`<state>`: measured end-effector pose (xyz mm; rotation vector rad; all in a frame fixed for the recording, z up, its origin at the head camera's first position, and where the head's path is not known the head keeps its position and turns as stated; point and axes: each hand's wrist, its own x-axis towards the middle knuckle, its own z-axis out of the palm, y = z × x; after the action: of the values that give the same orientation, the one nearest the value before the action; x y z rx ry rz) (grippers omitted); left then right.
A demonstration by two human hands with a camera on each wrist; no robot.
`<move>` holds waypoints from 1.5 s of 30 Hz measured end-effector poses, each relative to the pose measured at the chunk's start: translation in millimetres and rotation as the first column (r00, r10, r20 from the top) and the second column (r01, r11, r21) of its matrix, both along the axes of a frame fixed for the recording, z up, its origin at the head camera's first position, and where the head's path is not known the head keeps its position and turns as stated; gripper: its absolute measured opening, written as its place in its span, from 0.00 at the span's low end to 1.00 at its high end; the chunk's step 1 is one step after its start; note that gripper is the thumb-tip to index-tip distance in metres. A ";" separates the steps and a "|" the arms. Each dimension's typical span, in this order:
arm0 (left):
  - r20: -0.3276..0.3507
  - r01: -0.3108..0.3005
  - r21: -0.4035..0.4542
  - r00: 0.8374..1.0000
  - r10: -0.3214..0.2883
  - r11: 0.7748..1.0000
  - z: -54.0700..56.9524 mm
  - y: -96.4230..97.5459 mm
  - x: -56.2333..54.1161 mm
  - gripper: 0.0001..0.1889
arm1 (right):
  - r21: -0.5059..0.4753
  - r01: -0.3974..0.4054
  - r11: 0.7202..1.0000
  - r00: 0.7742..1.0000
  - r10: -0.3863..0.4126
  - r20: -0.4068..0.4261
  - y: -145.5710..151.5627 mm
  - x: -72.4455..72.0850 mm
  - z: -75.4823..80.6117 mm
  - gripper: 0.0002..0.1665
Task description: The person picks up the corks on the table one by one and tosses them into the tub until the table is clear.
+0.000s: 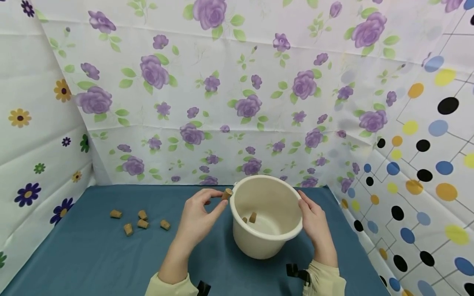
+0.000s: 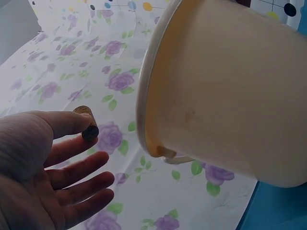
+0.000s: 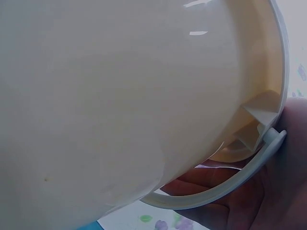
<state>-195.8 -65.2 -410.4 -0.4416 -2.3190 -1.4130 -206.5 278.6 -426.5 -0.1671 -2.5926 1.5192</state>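
Between thumb and index finger, my left hand [image 1: 197, 214] pinches a cork stopper [image 1: 227, 193] beside the left rim of a cream plastic bucket [image 1: 259, 244]. The left wrist view shows the same cork [image 2: 86, 123] just outside the rim, the other fingers spread. My right hand [image 1: 316, 220] grips the bucket's right rim. In the right wrist view its fingers [image 3: 201, 177] reach behind the bucket's handle [image 3: 216, 191], partly hidden by the wall. Inside the bucket lie a cork [image 1: 253, 217] and another cork [image 1: 244, 220], partly hidden.
On the blue cloth [image 1: 92, 255] to the left lie several loose corks [image 1: 142, 223]. A flowered curtain [image 1: 222, 102] hangs behind the table, with a dotted sheet [image 1: 418, 185] on the right and another flowered sheet [image 1: 33, 156] on the left.
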 end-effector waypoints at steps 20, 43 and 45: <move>-0.168 0.031 0.021 0.985 -0.027 0.999 4.3 15.4 8.0 0.10 | 0.036 -0.008 0.999 1.000 0.009 -0.020 1.1 -1.9 -1.8 0.34; -0.133 0.076 0.007 0.988 -0.074 0.997 8.3 39.6 11.4 0.11 | 0.024 -0.004 1.000 1.000 0.004 -0.010 0.6 1.3 0.3 0.33; -0.147 0.076 -0.006 0.986 -0.076 0.997 8.9 43.2 11.5 0.11 | 0.024 -0.003 1.000 1.000 0.004 -0.014 -0.2 0.8 0.0 0.33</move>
<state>-184.3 -22.0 -401.5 -0.6190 -2.2057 -1.3655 -205.8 278.4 -426.5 -0.1490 -2.6004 1.4849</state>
